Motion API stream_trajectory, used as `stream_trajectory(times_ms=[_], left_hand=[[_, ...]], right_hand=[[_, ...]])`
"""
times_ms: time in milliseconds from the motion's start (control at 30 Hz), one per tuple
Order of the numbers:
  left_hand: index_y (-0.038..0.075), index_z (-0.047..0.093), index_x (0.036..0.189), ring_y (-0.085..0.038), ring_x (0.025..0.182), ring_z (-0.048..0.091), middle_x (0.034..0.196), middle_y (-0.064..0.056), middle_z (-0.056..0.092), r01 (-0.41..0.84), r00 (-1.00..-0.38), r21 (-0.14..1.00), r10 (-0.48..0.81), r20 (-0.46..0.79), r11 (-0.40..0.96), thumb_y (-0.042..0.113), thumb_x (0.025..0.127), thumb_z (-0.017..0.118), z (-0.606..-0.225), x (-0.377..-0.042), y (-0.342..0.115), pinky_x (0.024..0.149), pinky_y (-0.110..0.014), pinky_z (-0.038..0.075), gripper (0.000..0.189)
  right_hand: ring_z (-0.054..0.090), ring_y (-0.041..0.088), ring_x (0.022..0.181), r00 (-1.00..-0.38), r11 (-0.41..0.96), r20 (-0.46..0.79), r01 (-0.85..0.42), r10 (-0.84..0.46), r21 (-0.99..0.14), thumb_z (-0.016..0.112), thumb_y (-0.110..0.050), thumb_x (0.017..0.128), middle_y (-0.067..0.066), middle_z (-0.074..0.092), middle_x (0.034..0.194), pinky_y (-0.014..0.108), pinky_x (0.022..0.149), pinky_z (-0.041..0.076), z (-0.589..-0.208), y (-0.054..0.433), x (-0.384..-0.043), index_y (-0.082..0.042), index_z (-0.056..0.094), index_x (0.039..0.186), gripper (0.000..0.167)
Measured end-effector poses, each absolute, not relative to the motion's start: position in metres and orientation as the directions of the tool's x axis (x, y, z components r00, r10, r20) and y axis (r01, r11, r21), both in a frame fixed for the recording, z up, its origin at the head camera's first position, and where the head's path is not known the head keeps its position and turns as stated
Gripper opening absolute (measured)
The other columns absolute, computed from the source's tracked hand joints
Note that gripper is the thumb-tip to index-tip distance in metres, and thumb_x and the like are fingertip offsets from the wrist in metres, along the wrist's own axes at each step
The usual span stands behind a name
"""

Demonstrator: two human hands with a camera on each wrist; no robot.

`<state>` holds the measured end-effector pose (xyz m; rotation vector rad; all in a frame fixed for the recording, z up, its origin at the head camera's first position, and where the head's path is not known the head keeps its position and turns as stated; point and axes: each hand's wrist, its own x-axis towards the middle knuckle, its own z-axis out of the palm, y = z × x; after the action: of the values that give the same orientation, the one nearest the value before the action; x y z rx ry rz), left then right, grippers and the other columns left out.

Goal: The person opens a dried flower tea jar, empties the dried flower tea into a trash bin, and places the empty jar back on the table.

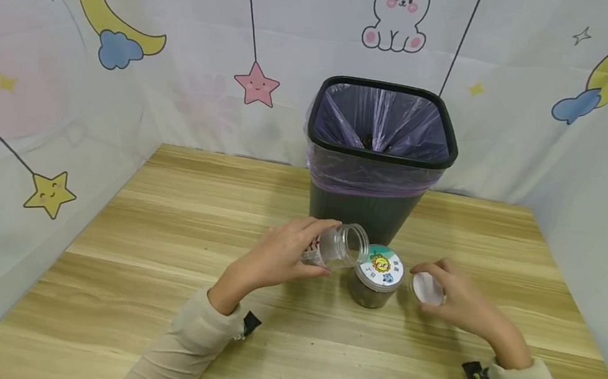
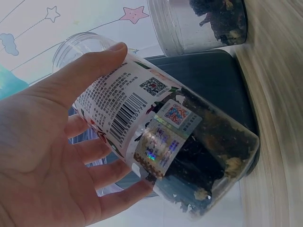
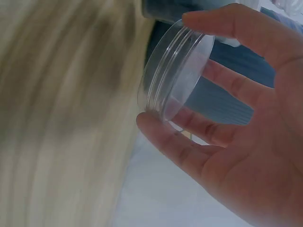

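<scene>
My left hand (image 1: 288, 250) grips a clear plastic jar (image 1: 339, 247) round its labelled side. The jar is tilted, its uncovered threaded mouth facing right. Dark dried pieces with some yellowish bits lie inside the jar (image 2: 203, 151), as the left wrist view shows. My right hand (image 1: 460, 298) holds a clear round lid (image 1: 428, 288) by its rim, between thumb and fingers; the lid's threaded side wall (image 3: 170, 71) shows in the right wrist view. Between the hands a second, lidded jar (image 1: 373, 292) stands upright on the table, a printed sun sticker on its top.
A dark trash bin (image 1: 364, 202) with a purple liner stands at the back of the wood-grain table (image 1: 173, 249), just behind the jars. Something dark lies down in the liner. White printed curtains (image 1: 198, 27) enclose the table at the back and sides.
</scene>
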<state>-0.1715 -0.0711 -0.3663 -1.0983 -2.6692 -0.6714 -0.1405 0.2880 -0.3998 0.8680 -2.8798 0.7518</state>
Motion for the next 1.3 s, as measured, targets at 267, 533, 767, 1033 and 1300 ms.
stream_trajectory(times_ms=[267,533,767,1033,1300], left_hand=[[0.018,0.049,0.145,-0.022,0.109,0.061,0.127,-0.006,0.061,0.707,-0.708,0.347,0.627,0.327,0.617,0.04,0.079,0.085,-0.368,-0.172,-0.07,0.08,-0.042,0.054,0.078],[0.018,0.049,0.145,-0.022,0.109,0.061,0.126,-0.006,0.061,0.702,-0.712,0.353,0.625,0.321,0.618,0.04,0.08,0.085,-0.368,-0.172,-0.07,0.08,-0.042,0.054,0.078],[0.017,0.049,0.145,-0.022,0.108,0.061,0.126,-0.006,0.062,0.707,-0.706,0.357,0.63,0.323,0.61,0.039,0.08,0.085,-0.369,-0.171,-0.069,0.081,-0.041,0.054,0.077],[0.015,0.05,0.144,-0.024,0.108,0.061,0.125,-0.008,0.062,0.716,-0.698,0.362,0.626,0.349,0.597,0.035,0.078,0.087,-0.369,-0.172,-0.07,0.079,-0.044,0.054,0.078],[0.015,0.049,0.145,-0.025,0.11,0.061,0.127,-0.009,0.062,0.716,-0.698,0.355,0.628,0.343,0.601,0.037,0.078,0.086,-0.369,-0.174,-0.071,0.082,-0.044,0.054,0.079]], right_hand=[[0.053,0.021,0.086,-0.836,0.726,0.168,-0.539,-0.522,-0.428,0.087,-0.01,0.068,0.011,0.057,0.104,0.029,0.065,0.046,-0.414,0.289,-0.14,-0.007,0.066,0.119,0.055],[0.055,0.024,0.092,-0.844,0.734,0.106,-0.514,-0.526,-0.444,0.089,-0.016,0.071,0.011,0.058,0.107,0.035,0.072,0.048,-0.42,0.29,-0.14,-0.008,0.068,0.119,0.054],[0.053,0.019,0.088,-0.854,0.74,0.069,-0.484,-0.516,-0.467,0.089,-0.021,0.073,0.008,0.056,0.103,0.03,0.069,0.047,-0.423,0.292,-0.137,-0.008,0.069,0.122,0.055],[0.054,0.022,0.091,-0.852,0.737,0.082,-0.493,-0.517,-0.462,0.089,-0.025,0.075,0.013,0.057,0.111,0.032,0.071,0.048,-0.422,0.292,-0.138,-0.007,0.065,0.127,0.061],[0.059,0.029,0.097,-0.862,0.722,0.095,-0.472,-0.498,-0.506,0.083,-0.027,0.083,0.017,0.06,0.115,0.041,0.075,0.052,-0.414,0.298,-0.139,0.0,0.059,0.13,0.059]])
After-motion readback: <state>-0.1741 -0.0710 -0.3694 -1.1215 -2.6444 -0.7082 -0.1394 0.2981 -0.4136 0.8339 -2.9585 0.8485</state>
